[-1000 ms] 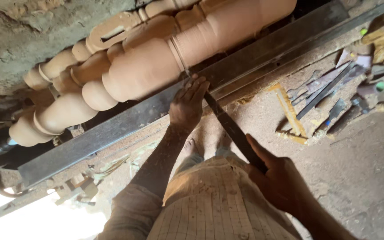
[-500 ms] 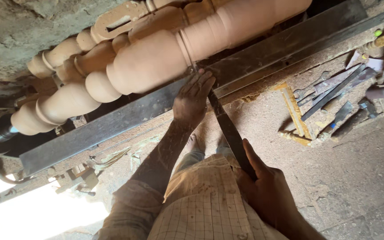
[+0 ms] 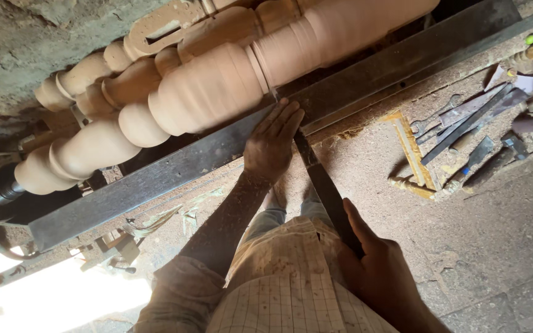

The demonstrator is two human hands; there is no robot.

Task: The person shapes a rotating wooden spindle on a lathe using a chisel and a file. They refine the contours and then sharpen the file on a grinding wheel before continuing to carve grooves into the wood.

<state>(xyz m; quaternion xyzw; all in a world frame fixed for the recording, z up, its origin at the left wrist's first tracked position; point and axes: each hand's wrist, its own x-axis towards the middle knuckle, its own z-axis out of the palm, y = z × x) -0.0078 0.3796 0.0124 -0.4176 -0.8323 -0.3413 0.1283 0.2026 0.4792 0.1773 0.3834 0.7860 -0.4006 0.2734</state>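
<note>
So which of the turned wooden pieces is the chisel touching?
The big front spindle over the dark steel rest; the long chisel meets its groove. The piece behind has a slot and is untouched.

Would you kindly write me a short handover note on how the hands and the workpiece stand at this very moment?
Left hand: flat on the dark metal rest bar, fingers steadying the front of the long chisel.
Right hand: gripped round the chisel's rear end, near the body.
Chisel tip meets a narrow groove on the turned wooden spindle, which looks blurred, as if spinning.
Done: spindle already shaped into bulbs and beads.
Left: that groove looks in progress.
Finished turned pieces lie behind; spare tools lie on the sawdust to the right.
</note>
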